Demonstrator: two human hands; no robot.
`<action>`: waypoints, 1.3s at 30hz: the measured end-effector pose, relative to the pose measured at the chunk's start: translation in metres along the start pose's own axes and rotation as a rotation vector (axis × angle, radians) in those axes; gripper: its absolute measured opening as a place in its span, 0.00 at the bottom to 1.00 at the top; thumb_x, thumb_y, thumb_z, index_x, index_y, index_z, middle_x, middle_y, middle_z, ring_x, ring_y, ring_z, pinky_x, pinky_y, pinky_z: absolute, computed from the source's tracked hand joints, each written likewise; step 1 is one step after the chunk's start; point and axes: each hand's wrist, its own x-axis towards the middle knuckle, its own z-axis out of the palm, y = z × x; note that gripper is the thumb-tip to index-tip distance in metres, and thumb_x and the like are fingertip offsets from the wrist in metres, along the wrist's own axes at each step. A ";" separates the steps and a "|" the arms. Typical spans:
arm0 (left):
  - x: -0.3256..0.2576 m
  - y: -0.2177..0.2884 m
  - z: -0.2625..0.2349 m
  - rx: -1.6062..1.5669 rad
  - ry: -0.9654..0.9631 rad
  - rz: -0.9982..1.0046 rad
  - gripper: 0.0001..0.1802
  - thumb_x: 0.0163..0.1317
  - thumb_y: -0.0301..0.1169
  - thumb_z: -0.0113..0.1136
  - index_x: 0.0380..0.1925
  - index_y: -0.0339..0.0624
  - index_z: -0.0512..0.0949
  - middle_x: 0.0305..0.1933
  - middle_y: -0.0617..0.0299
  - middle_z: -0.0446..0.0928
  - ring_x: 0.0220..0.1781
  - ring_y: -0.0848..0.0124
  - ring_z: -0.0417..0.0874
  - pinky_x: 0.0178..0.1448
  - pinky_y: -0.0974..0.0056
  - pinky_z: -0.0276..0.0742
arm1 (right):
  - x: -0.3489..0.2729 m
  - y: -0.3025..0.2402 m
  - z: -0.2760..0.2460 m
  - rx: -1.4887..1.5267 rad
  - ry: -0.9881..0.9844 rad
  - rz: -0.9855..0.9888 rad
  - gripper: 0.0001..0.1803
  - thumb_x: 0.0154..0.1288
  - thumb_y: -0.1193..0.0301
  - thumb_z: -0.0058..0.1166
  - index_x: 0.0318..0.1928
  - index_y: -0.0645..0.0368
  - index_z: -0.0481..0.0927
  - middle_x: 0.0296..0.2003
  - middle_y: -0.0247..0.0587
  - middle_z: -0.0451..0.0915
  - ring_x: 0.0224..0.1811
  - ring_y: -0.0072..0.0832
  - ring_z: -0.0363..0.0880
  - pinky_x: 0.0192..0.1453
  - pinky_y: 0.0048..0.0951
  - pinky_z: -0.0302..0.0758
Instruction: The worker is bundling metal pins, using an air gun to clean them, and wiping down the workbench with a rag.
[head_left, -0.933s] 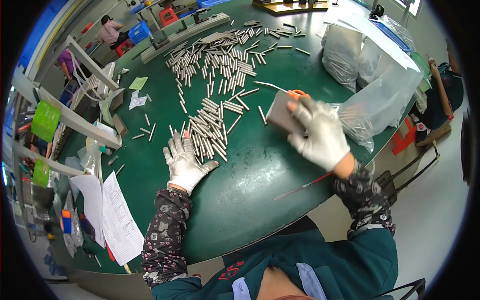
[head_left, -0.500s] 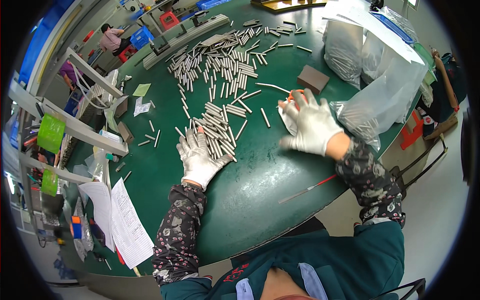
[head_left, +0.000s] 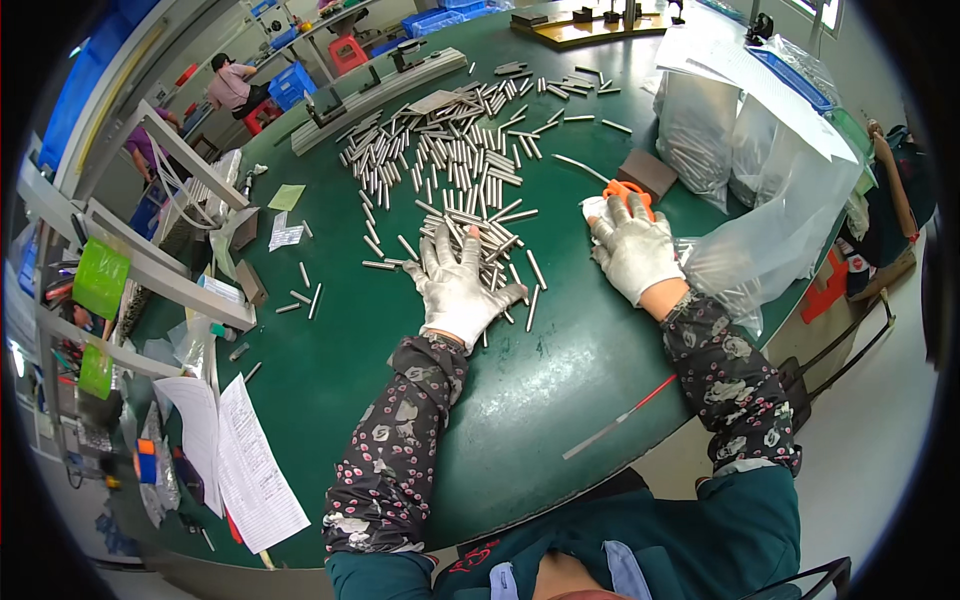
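My left hand [head_left: 455, 293], in a whitish glove with the fingers spread, lies palm down on a heap of short metal pins [head_left: 490, 238]. A bare fingertip shows at one finger. Farther right my right hand [head_left: 637, 255], gloved too, rests with fingers stretched over an orange loop-shaped thing [head_left: 636, 189] with a white part beside it. A thin pale rod [head_left: 580, 167] sticks out from there; what the thing is, the hand partly hides. Beyond my left hand spreads a larger pile of the same pins [head_left: 450, 150].
A brown block [head_left: 648, 174] sits past my right hand. Plastic bags of pins [head_left: 693, 150] stand at the right. A thin red-ended tool [head_left: 622, 418] lies near the table edge. Paper sheets [head_left: 255, 465] and a metal frame [head_left: 180, 280] line the left; a metal rail [head_left: 375, 100] lies behind.
My left hand has moved right and slightly away, shifting the near heap of pins. The right hand has moved a little right and settled on the orange thing. The view has shifted slightly.
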 end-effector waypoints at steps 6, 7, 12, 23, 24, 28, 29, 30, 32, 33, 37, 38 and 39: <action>0.033 0.031 0.007 -0.045 0.046 -0.018 0.52 0.37 0.63 0.64 0.62 0.52 0.61 0.69 0.48 0.48 0.71 0.46 0.41 0.65 0.30 0.32 | 0.000 0.000 0.001 0.064 0.051 0.016 0.22 0.55 0.61 0.53 0.53 0.45 0.75 0.57 0.46 0.67 0.61 0.43 0.62 0.57 0.50 0.62; 0.039 0.038 0.007 -0.055 0.030 -0.029 0.52 0.37 0.63 0.64 0.62 0.52 0.61 0.69 0.48 0.48 0.71 0.46 0.41 0.65 0.30 0.32 | 0.000 0.001 0.001 0.060 0.053 0.018 0.22 0.55 0.61 0.53 0.53 0.45 0.75 0.57 0.46 0.67 0.61 0.43 0.62 0.57 0.50 0.62; 0.062 0.060 0.010 -0.089 0.049 -0.003 0.50 0.38 0.62 0.64 0.62 0.53 0.62 0.68 0.50 0.51 0.70 0.47 0.46 0.64 0.28 0.31 | 0.001 0.000 0.002 0.077 0.092 0.012 0.22 0.54 0.62 0.53 0.51 0.48 0.75 0.56 0.46 0.68 0.60 0.43 0.63 0.58 0.50 0.61; 0.116 0.095 0.035 -0.077 0.084 0.008 0.47 0.47 0.66 0.51 0.62 0.48 0.61 0.69 0.52 0.50 0.72 0.49 0.42 0.66 0.33 0.29 | 0.002 -0.001 0.003 0.087 0.067 0.034 0.25 0.55 0.62 0.50 0.55 0.51 0.71 0.57 0.43 0.68 0.62 0.44 0.60 0.58 0.56 0.57; 0.119 0.099 0.034 -0.092 0.065 0.012 0.47 0.47 0.67 0.50 0.63 0.48 0.61 0.70 0.52 0.50 0.72 0.49 0.41 0.66 0.33 0.28 | 0.002 0.001 0.003 0.089 0.058 0.037 0.25 0.55 0.62 0.50 0.55 0.52 0.71 0.57 0.43 0.68 0.62 0.44 0.60 0.58 0.57 0.57; 0.133 0.088 0.037 -0.338 0.042 0.068 0.50 0.49 0.68 0.47 0.66 0.49 0.54 0.71 0.51 0.43 0.73 0.53 0.40 0.68 0.37 0.25 | 0.002 -0.005 0.003 0.111 0.050 0.007 0.25 0.55 0.63 0.49 0.55 0.52 0.71 0.56 0.44 0.68 0.61 0.44 0.61 0.57 0.56 0.57; 0.132 0.087 0.033 -0.433 0.032 0.078 0.49 0.49 0.67 0.48 0.66 0.50 0.53 0.71 0.50 0.42 0.73 0.54 0.40 0.68 0.38 0.26 | 0.003 -0.003 0.005 0.112 0.051 -0.001 0.25 0.55 0.63 0.49 0.55 0.52 0.71 0.56 0.44 0.68 0.61 0.44 0.61 0.57 0.56 0.57; 0.130 0.081 0.029 -0.500 0.054 0.112 0.49 0.50 0.66 0.50 0.66 0.50 0.53 0.70 0.49 0.45 0.73 0.55 0.42 0.69 0.39 0.28 | 0.003 -0.002 0.008 0.118 0.074 0.012 0.23 0.54 0.63 0.50 0.53 0.51 0.73 0.56 0.43 0.68 0.61 0.44 0.62 0.57 0.54 0.58; 0.124 0.066 0.019 -0.305 0.201 0.202 0.47 0.50 0.60 0.56 0.65 0.49 0.54 0.69 0.47 0.49 0.72 0.56 0.46 0.70 0.43 0.33 | 0.004 -0.001 0.010 0.158 0.106 0.031 0.22 0.53 0.64 0.51 0.51 0.50 0.76 0.56 0.43 0.69 0.61 0.44 0.63 0.57 0.51 0.59; 0.116 0.051 0.011 -0.210 0.270 0.244 0.47 0.50 0.59 0.56 0.65 0.48 0.54 0.68 0.47 0.50 0.72 0.56 0.46 0.70 0.44 0.34 | 0.003 0.000 0.007 0.133 0.115 0.024 0.22 0.53 0.64 0.51 0.51 0.50 0.76 0.55 0.44 0.69 0.60 0.43 0.64 0.57 0.50 0.60; 0.076 -0.051 -0.010 -0.078 0.346 0.049 0.45 0.48 0.57 0.57 0.62 0.42 0.59 0.67 0.47 0.53 0.70 0.53 0.49 0.70 0.44 0.35 | 0.005 0.001 0.003 0.111 0.161 0.030 0.21 0.53 0.66 0.51 0.50 0.50 0.76 0.54 0.43 0.71 0.60 0.42 0.65 0.55 0.47 0.62; 0.059 -0.082 -0.014 -0.015 0.326 -0.074 0.45 0.48 0.57 0.58 0.61 0.40 0.60 0.66 0.47 0.54 0.69 0.54 0.51 0.69 0.44 0.38 | 0.007 -0.004 0.002 0.123 0.134 0.030 0.21 0.52 0.66 0.51 0.50 0.50 0.76 0.54 0.43 0.71 0.59 0.42 0.65 0.55 0.46 0.62; 0.045 -0.106 -0.013 0.025 0.310 -0.179 0.45 0.48 0.56 0.58 0.61 0.39 0.61 0.65 0.48 0.56 0.69 0.54 0.52 0.69 0.45 0.40 | 0.006 -0.002 0.004 0.123 0.156 0.033 0.21 0.52 0.67 0.51 0.50 0.50 0.76 0.55 0.42 0.71 0.60 0.43 0.64 0.56 0.46 0.62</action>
